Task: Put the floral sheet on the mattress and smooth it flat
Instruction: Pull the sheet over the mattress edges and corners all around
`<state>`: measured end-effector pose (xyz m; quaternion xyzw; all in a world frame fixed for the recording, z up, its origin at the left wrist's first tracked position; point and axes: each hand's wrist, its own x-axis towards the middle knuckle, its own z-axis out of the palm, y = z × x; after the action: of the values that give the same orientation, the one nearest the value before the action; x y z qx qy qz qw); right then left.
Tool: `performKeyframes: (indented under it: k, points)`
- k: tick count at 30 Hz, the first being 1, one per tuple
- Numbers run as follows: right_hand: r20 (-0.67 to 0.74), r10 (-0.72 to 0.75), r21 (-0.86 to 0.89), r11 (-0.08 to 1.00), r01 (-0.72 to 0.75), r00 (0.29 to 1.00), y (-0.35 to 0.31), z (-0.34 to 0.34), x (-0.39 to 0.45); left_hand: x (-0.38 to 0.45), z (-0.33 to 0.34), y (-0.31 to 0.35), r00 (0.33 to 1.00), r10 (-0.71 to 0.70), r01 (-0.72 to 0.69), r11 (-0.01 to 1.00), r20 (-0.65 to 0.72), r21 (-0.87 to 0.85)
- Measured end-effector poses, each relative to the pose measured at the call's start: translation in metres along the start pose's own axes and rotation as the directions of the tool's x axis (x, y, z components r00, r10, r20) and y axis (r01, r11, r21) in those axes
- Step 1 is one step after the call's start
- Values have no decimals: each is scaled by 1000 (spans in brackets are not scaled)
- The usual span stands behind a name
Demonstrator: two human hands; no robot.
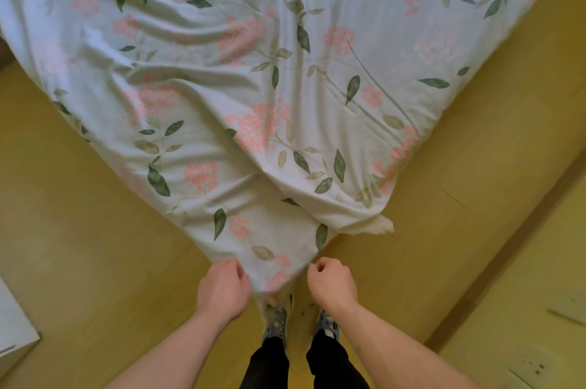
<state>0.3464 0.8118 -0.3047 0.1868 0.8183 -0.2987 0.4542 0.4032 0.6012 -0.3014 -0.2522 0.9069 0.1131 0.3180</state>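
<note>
The floral sheet [253, 78], pale blue with pink flower clusters and green leaves, lies draped over the mattress, which it hides almost entirely. Long wrinkles run across its left and middle parts. One corner of the sheet hangs down toward my feet. My left hand [222, 288] pinches the left edge of that corner, and my right hand [331, 285] is closed on its right edge. A small white bit [379, 227], perhaps the mattress corner or the sheet's underside, pokes out just right of the hanging corner.
Yellowish wooden floor [95, 230] surrounds the bed corner. My two shoes [276, 322] stand right under the hanging corner. A white box-like object [12, 328] sits at the lower left. A wall with a baseboard [494, 255] runs diagonally at the right.
</note>
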Motion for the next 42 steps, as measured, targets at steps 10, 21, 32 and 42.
performKeyframes:
  k: [10, 21, 32, 42]
  points:
    - [-59, 19, -14, 1000, -20, 998, -3, 44, 21, 20, 24, -47, 937, -291, 340, 889, 193, -307]
    - [27, -116, 246, 963, 106, 993, 10, 96, -48, 22, 37, -71, 882, -206, 467, 499, 424, -730]
    - [101, -100, 151, 985, 84, 990, 15, 143, -70, 29, 36, -101, 945, -212, 324, 703, 248, -633]
    - [219, -44, -23, 998, 51, 975, -3, 178, -84, 28, 42, -152, 928, -147, 359, 592, 341, -722]
